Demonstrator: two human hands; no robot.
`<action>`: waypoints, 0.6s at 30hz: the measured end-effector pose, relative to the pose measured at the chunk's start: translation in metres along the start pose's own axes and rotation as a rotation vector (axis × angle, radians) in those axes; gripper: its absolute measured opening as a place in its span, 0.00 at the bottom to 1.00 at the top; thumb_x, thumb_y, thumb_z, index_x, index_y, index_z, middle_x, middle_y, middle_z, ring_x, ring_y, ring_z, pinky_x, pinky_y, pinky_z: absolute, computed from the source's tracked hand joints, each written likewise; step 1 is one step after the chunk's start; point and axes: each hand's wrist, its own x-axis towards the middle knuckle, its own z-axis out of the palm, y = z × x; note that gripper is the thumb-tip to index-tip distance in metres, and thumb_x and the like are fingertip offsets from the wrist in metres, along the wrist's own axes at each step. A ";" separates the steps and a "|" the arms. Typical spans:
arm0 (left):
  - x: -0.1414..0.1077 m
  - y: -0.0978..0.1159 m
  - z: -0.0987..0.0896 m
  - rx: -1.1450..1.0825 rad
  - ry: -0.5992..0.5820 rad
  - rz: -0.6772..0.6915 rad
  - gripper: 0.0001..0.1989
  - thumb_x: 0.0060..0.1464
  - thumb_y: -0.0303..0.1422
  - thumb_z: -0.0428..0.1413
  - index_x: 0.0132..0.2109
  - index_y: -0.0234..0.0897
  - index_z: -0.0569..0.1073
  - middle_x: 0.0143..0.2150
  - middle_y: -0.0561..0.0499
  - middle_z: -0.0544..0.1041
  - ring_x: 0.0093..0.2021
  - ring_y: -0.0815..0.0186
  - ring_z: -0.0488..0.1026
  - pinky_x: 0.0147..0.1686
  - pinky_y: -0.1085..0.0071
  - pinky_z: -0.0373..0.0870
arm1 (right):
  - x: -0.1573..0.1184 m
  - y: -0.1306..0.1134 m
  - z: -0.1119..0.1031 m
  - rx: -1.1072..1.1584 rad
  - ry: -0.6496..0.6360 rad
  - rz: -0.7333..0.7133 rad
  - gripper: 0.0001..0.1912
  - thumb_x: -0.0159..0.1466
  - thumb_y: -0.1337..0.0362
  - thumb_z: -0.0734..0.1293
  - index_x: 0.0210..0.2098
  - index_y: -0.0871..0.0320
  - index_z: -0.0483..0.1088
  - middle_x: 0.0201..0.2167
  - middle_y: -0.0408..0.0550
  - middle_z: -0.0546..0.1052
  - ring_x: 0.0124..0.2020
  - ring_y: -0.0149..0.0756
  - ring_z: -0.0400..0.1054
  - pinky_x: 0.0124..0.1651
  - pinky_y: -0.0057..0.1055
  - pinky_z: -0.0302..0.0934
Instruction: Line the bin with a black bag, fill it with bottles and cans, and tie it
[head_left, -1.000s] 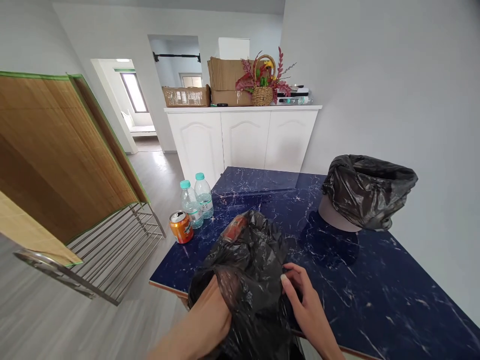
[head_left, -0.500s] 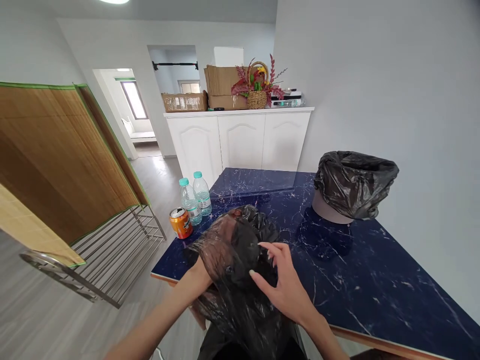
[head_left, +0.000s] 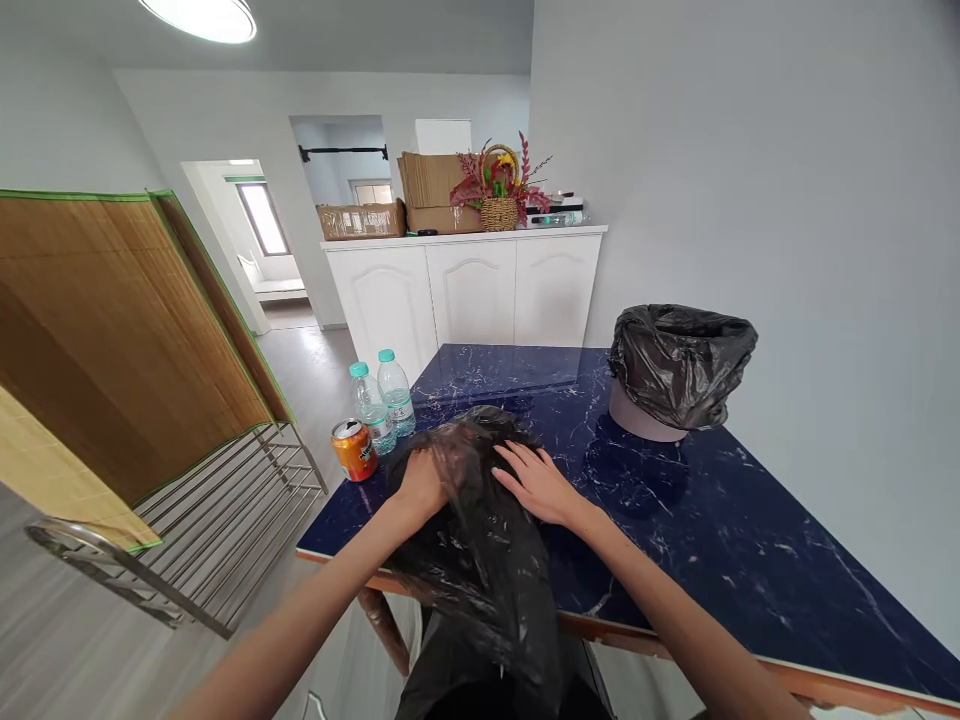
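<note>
One orange can point(head_left: 354, 452) is standing to the left of the fingers of the left hand point(head_left: 420, 484), and two clear bottles point(head_left: 373, 415) are standing just beside it, slightly farther off. Thin plastic is covering the left fingertips, so whether they are gripping I cannot tell. The black bag point(head_left: 491, 550) is lying between and beneath both sets of fingers, its long axis running back toward the body and over the near edge of the counter point(head_left: 712, 560). The right hand point(head_left: 538, 486) is resting on its right side, fingers extending loosely, closing on nothing; neither hand is lying nearer. Well right of these fingers, a lined bin point(head_left: 641, 412) is standing.
</note>
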 end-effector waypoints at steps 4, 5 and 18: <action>-0.038 0.019 -0.032 0.005 -0.042 0.037 0.22 0.67 0.33 0.58 0.65 0.35 0.71 0.61 0.34 0.77 0.61 0.46 0.76 0.61 0.51 0.74 | 0.005 0.024 0.013 -0.028 -0.001 0.075 0.40 0.77 0.39 0.43 0.78 0.53 0.54 0.78 0.54 0.57 0.79 0.50 0.47 0.77 0.61 0.40; -0.050 0.024 -0.044 -0.022 -0.050 0.063 0.24 0.68 0.35 0.56 0.68 0.37 0.68 0.64 0.36 0.75 0.63 0.47 0.76 0.62 0.52 0.73 | 0.005 0.032 0.014 -0.037 0.003 0.086 0.40 0.77 0.39 0.43 0.78 0.53 0.55 0.78 0.55 0.57 0.79 0.50 0.47 0.77 0.60 0.40; -0.130 -0.087 -0.142 0.072 0.078 -0.379 0.34 0.55 0.64 0.54 0.55 0.42 0.72 0.38 0.48 0.83 0.33 0.50 0.80 0.34 0.63 0.70 | -0.017 0.099 0.010 -0.070 0.138 0.112 0.37 0.77 0.43 0.48 0.74 0.57 0.61 0.74 0.57 0.65 0.76 0.50 0.56 0.77 0.56 0.47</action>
